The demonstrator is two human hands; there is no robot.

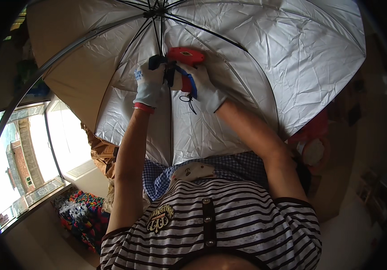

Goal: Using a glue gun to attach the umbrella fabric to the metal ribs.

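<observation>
An open umbrella [292, 54] with a silvery, creased underside spreads before me, its thin dark ribs meeting at a black hub [154, 13]. My right hand [205, 87], in a white glove, is closed around a red pistol-shaped tool [186, 55] with a blue strip along its grip. A thin black cord loop [187, 97] dangles below the grip. Beside the tool's front end is my left hand [149, 81], gloved in white with a red cuff. Its fingers are closed at a small dark piece [156, 61] near a rib; what exactly they pinch is unclear.
A blue checked cloth [157, 177] lies across my lap, under the umbrella's near edge. To the left are a bright window [27, 153], brown fabric [100, 148] and a multicoloured patterned cloth [81, 216]. A red object [312, 130] stands at the right beyond the umbrella.
</observation>
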